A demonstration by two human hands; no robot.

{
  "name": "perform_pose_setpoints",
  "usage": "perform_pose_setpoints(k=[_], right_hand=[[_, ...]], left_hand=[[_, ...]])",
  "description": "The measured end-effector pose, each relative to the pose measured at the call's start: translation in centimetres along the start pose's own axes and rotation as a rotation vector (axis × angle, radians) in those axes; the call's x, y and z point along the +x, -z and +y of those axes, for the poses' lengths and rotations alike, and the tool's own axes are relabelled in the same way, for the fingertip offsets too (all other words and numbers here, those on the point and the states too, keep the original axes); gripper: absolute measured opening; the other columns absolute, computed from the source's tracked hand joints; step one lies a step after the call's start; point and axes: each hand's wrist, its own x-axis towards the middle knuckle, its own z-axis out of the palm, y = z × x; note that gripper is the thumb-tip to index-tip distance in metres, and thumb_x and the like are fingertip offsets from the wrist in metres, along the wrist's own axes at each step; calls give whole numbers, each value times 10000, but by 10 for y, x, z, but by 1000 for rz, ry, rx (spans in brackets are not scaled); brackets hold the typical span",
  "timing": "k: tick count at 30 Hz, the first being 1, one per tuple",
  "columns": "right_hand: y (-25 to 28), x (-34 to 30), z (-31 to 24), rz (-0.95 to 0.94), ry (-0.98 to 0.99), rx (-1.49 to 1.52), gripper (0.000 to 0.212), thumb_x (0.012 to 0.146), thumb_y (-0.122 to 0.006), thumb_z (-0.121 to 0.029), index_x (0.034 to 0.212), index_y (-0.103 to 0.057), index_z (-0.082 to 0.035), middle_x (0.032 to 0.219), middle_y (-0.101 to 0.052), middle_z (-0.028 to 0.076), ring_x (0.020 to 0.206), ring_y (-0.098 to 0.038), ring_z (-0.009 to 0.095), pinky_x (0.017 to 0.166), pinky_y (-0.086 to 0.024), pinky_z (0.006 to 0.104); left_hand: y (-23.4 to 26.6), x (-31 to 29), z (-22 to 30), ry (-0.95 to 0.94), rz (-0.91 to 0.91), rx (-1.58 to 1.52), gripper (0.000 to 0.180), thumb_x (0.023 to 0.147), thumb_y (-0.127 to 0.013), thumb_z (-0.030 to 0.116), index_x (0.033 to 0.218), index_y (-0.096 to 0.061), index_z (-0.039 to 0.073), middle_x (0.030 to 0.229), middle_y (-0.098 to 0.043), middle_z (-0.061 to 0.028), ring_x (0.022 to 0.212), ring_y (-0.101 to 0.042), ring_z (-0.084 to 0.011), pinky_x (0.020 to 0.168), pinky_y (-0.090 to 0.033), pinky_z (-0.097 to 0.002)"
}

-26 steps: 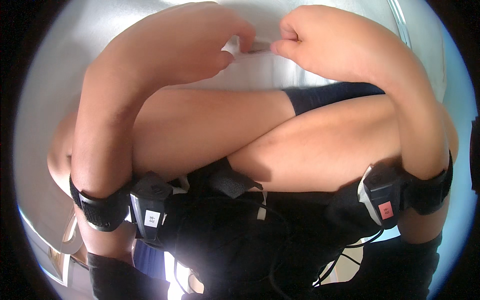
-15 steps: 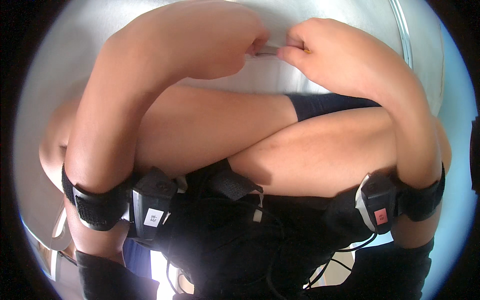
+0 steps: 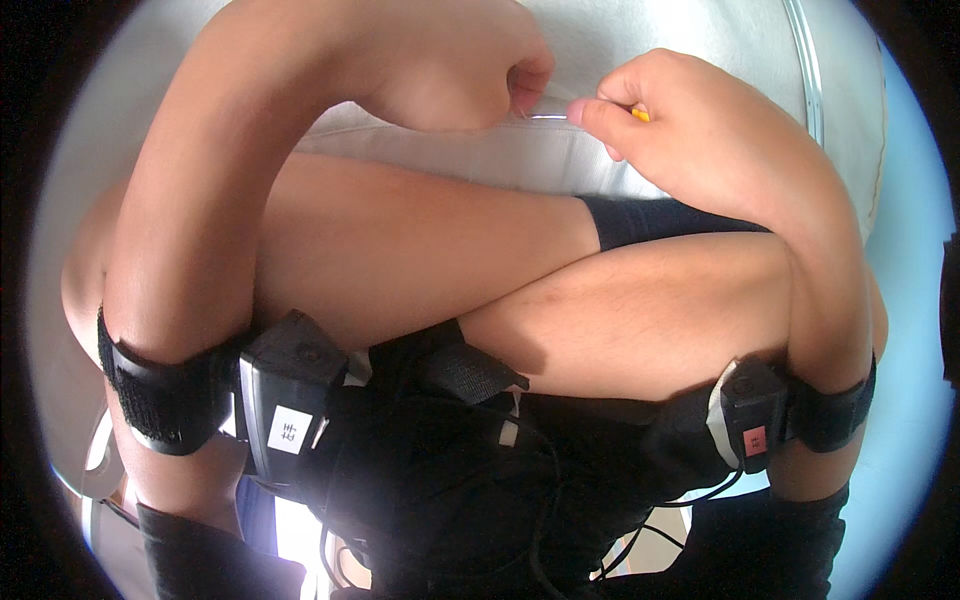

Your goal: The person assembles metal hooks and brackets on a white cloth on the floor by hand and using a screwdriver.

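My right hand [image 3: 665, 115] is closed on a slim tool with a yellow handle [image 3: 641, 115]. Its thin, shiny metal shaft [image 3: 548, 117] sticks out past the thumb toward my left hand. Which kind of tool it is cannot be made out. My left hand [image 3: 470, 75] has its fingers curled together in a pinch, close to the tip of the shaft. A fine thread-like strand [image 3: 524, 112] shows at those fingertips. Whatever else the left fingers hold is hidden by the hand.
Beneath my hands lies a pale, whitish padded surface [image 3: 420, 150] with a piped edge [image 3: 803, 60] at the right. My bare crossed legs [image 3: 640, 310] and a dark sock [image 3: 660, 220] are just below. Black strapped devices [image 3: 290, 390] with cables sit around my arms.
My right hand has shifted slightly right and down, showing more of the yellow handle and shaft. The left hand has risen slightly, its fingertips moving a little right.
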Motion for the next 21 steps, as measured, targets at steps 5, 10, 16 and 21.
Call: perform_pose_setpoints(k=[5,10,16,21], right_hand=[[-4,-1,-4,-93,50,-29,385,981,-560,-329,794,-669,-10,539,-462,56,495,-429,158,516,-372,330],[-23,0,11,18,193,-20,372,974,-576,-334,825,-670,-7,545,-480,72,497,-450,169,516,-375,341],[-21,0,8,70,212,-47,403,967,-579,-378,857,-696,-9,559,-520,126,502,-500,237,532,-411,370],[4,0,-9,21,135,-98,402,941,-553,-375,854,-732,-26,831,-682,224,804,-657,429,780,-523,497]], left_hand=[[0,2,-14,-113,-83,-111,237,950,-468,95,1074,-643,-5,977,-676,-166,876,-611,-287,813,-461,-374],[-17,2,-6,-42,-45,-39,246,953,-456,102,1063,-642,-14,967,-675,-171,856,-602,-290,813,-462,-376],[-10,-2,-10,-149,-24,-20,254,952,-468,118,1087,-644,-5,1006,-675,-179,906,-609,-297,841,-464,-377],[17,-5,-8,-145,-52,-108,268,939,-474,98,1128,-643,9,1046,-677,-177,950,-612,-303,859,-461,-382]])
